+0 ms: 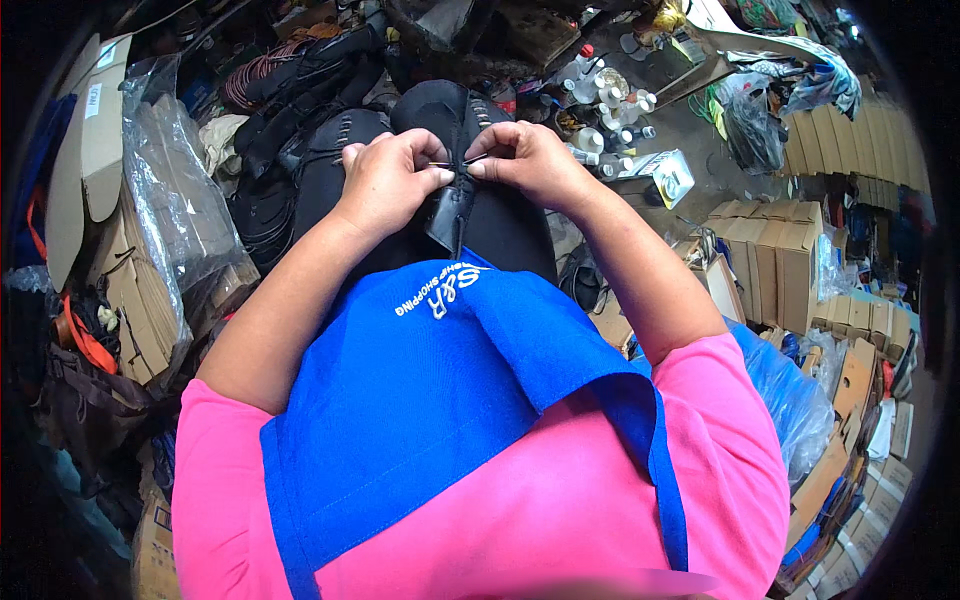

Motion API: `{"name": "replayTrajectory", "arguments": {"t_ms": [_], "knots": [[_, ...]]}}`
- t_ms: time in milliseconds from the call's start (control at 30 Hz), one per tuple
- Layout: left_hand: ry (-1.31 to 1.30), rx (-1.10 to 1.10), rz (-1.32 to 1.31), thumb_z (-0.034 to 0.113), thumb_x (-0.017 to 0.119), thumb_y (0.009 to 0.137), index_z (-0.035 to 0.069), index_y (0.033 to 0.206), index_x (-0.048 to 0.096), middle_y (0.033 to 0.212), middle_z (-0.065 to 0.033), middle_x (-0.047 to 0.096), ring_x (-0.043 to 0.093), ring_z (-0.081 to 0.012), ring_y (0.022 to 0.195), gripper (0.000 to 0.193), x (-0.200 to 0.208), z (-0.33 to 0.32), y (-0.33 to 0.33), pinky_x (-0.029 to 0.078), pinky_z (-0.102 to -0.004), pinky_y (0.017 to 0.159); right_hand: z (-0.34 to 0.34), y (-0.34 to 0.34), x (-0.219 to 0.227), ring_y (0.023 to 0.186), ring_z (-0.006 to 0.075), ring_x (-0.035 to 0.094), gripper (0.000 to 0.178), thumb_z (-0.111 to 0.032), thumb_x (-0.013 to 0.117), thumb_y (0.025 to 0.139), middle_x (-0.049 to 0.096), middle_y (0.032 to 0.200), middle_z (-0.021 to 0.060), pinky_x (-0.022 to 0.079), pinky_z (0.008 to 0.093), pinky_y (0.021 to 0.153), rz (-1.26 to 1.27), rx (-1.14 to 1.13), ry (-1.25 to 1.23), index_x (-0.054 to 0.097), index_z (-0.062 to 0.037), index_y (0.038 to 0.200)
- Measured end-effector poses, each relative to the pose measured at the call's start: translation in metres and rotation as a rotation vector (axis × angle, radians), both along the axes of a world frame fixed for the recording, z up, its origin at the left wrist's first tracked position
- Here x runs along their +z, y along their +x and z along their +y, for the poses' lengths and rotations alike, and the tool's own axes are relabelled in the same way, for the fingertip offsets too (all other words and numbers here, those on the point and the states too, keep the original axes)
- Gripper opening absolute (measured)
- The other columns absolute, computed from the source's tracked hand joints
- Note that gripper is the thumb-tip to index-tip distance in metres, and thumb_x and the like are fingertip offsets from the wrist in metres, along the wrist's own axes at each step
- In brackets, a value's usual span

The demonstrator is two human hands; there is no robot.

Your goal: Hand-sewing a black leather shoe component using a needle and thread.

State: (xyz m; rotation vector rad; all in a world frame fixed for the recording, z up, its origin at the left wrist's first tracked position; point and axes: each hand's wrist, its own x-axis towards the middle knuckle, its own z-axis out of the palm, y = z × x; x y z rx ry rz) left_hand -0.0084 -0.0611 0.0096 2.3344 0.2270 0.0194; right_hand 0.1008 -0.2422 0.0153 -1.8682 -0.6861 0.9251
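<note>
On my lap lies a black leather piece point(448, 215), long and narrow, with a seam running down its length; it resembles part of a shoe upper. My left hand point(390, 180) is closed in a pinch at the left side of this seam. A thin needle-like piece shows between its thumb and forefinger. Opposite it, my right hand point(535, 165) pinches another thin dark needle-like piece close to the seam. Both sets of fingertips almost meet over the leather. Any thread there is too fine to make out. A blue apron point(400, 340) covers my front below the hands.
Small bottles point(610, 95) crowd the floor at the far right, beside a pale can point(660, 175). Cardboard boxes point(770, 260) are stacked on the right. Flattened cardboard in a clear plastic bag point(185, 190) stands on the left. Dark piled material point(300, 90) lies beyond my left knee.
</note>
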Motion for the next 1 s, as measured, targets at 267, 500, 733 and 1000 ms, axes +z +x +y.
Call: {"name": "replayTrajectory", "arguments": {"t_ms": [267,500,733,1000], "knots": [[0.067,-0.086,-0.134,0.021,0.075,0.071,0.009,0.072,0.064,0.077,-0.0021,0.057,0.053,-0.0227,0.088,0.016,0.003,0.021,-0.008,0.039,-0.0374,0.078,-0.01,0.02,0.001,0.077,0.0077,0.054,0.016,-0.017,0.074,0.081,0.058,0.079,-0.0016,0.044,0.0243,0.071,-0.11,0.106,0.096,0.065,-0.003,0.08],[0.216,-0.141,-0.062,0.019,0.064,0.083,0.011,0.089,0.063,0.079,-0.004,0.061,0.056,-0.0242,0.088,0.01,0.023,0.013,-0.016,0.034,-0.0401,0.083,-0.016,0.014,0.001,0.094,0.0106,0.05,0.017,-0.021,0.076,0.079,0.051,0.094,-0.0001,0.042,0.0258,0.083,-0.146,0.097,0.041,0.067,-0.0068,0.084],[0.301,-0.245,-0.019,0.017,0.056,0.088,0.011,0.094,0.064,0.083,-0.0074,0.064,0.058,-0.0257,0.089,0.011,0.028,0.01,-0.004,0.034,-0.0414,0.083,-0.043,0.016,0.006,0.093,0.0129,0.049,0.013,-0.015,0.071,0.08,0.049,0.093,0.0018,0.04,0.0266,0.083,-0.043,0.085,0.035,0.064,-0.0042,0.08],[0.324,-0.347,-0.1,0.012,0.054,0.087,0.009,0.095,0.062,0.083,-0.0102,0.063,0.057,-0.0282,0.088,0.012,0.017,0.011,0.0,0.036,-0.0408,0.081,-0.029,0.057,0.016,0.094,0.0216,0.057,0.019,-0.023,0.069,0.081,0.055,0.099,0.0078,0.047,0.0328,0.082,-0.793,0.015,-0.242,0.066,-0.0064,0.09]]}}
